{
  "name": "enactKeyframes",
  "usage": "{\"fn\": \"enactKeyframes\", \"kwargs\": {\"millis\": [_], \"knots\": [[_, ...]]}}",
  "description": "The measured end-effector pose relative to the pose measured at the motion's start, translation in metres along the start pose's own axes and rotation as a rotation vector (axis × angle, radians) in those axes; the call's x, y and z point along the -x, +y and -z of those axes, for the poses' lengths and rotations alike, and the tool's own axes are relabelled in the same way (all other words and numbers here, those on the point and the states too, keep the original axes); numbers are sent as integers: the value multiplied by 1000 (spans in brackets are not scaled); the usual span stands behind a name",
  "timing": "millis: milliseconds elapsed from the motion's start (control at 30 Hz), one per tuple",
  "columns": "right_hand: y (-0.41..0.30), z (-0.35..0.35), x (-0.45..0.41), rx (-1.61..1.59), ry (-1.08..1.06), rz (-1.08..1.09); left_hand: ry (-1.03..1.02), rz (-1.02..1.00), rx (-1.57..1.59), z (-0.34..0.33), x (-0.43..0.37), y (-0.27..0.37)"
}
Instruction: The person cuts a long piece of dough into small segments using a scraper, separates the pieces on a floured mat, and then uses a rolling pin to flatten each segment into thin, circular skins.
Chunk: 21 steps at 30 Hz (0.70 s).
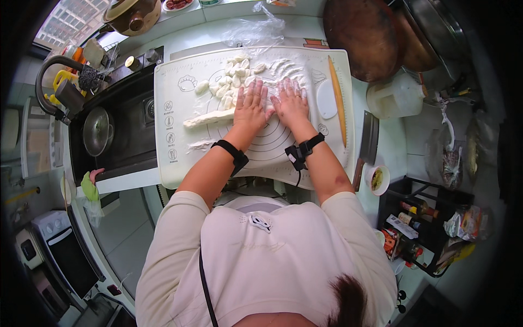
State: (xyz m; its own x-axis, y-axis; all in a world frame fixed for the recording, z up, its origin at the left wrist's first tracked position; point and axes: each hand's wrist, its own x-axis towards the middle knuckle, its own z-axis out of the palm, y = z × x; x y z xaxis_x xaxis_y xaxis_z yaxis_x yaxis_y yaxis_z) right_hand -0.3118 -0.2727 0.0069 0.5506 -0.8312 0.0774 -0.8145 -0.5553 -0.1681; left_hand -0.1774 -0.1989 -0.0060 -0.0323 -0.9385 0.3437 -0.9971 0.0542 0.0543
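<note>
A rope of white dough (208, 118) lies across a floured pastry mat (175, 90) printed with circles. My left hand (251, 104) rests palm down over the rope's right part, fingers spread slightly. Beside it, my right hand (291, 102) is flat and palm down, its thumb close to the left one; what lies under it is hidden. Several small dough pieces (237, 75) are heaped just beyond my left hand. Loose flour (286, 67) covers the mat beyond my right hand. To the right are a white plastic scraper (327, 99) and a wooden rolling pin (337, 102).
A cleaver (369, 137) lies right of the mat, near a small bowl (377, 180) of food. The black sink (126, 135) with a pan lid is at the left. Crumpled plastic film (257, 30) touches the mat's far edge. A plastic jug (394, 96) stands at the right.
</note>
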Motion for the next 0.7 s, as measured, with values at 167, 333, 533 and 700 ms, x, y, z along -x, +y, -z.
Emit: {"fn": "enactKeyframes", "kwargs": {"millis": [167, 333, 533, 700], "knots": [[13, 9, 68, -36, -177, 276, -243, -185, 203, 32, 67, 2], [10, 7, 71, 0, -154, 225, -230, -112, 195, 27, 65, 5], [-3, 2, -3, 38, -58, -141, -61, 53, 95, 5, 15, -11], [-34, -2, 7, -72, -92, 152, -92, 188, 86, 38, 43, -58]]}}
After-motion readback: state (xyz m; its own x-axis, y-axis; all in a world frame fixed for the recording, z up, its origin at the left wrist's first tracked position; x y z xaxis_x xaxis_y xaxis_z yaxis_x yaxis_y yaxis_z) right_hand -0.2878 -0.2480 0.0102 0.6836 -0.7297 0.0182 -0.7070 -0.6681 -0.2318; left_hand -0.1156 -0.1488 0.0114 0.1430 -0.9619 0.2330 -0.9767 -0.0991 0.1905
